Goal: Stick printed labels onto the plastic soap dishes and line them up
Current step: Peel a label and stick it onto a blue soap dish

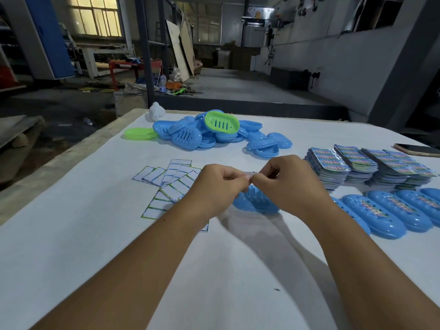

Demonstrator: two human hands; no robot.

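White tabletop (95,246) fills my view; my left hand (214,184) and right hand (285,179) pinch one small label (250,173) between fingertips, just above a blue soap dish (254,201); labelled dishes (390,210) line the right; label stacks (366,165) sit behind them.

One camera sat on the person's head. It looked forward and down at the white table (71,246), close to it, and saw far into the big room behind.
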